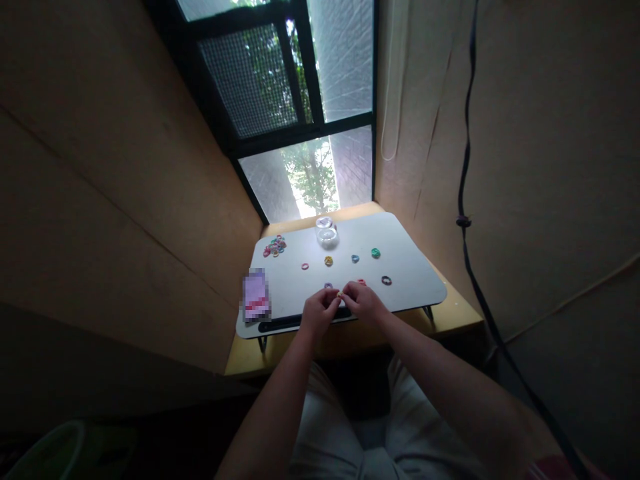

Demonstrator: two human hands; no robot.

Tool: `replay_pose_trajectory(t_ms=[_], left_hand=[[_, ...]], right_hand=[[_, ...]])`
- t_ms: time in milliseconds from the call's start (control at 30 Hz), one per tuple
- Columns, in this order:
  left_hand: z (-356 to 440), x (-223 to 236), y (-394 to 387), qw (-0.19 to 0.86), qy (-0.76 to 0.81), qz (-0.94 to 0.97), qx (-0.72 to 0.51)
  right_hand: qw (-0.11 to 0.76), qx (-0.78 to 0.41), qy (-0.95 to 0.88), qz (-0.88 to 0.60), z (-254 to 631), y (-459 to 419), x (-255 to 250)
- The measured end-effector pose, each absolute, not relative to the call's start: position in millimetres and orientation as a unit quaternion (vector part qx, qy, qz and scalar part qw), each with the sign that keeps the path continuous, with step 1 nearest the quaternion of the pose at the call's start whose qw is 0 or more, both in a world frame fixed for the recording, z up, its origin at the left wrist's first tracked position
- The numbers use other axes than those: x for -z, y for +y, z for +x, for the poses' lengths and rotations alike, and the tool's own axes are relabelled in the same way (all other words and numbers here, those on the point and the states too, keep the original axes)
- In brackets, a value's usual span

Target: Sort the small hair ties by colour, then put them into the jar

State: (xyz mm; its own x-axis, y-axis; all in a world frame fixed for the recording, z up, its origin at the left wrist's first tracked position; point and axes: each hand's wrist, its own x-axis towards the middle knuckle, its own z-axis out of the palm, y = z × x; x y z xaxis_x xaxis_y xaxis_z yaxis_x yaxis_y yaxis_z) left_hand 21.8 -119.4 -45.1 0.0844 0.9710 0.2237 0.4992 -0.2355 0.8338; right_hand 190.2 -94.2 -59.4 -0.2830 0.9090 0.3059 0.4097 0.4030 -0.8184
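My left hand [320, 312] and my right hand [365, 303] meet above the near edge of the white folding table [350, 233], fingertips pinched together. Between them is a small yellowish hair tie [340, 295], mostly covered by the fingers. Just beyond lie a purple hair tie [328, 285] and a red one [361, 282], both partly hidden by my hands. Farther back are a pink hair tie [305, 266], a yellow one [329, 261], a blue one [355, 259] and a green one [375, 253]. A dark hair tie [387, 281] sits right of my right hand.
A mixed pile of small hair ties [275, 247] lies at the back left. At the back stands a clear round container [327, 237], its lid apparently open. A blurred purple packet [256, 295] rests on the left edge. A black slot [283, 324] runs along the front.
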Motion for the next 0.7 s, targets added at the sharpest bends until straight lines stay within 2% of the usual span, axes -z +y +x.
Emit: replay_pose_trajectory(t_ms=[267,467,700], left_hand=[[23,45,-120,0.280,0.568,0.666,-0.394],[21,56,-115,0.328,0.527,0.640,-0.453],[19,67,-111,0.349,0.519,0.617,-0.477]], right_hand=[[0.384,-0.303,-0.744,-0.455,190,-95,57],[0.377,-0.302,-0.747,-0.457,190,-94,60],[0.408,-0.342,-0.729,-0.430,190,-94,64]])
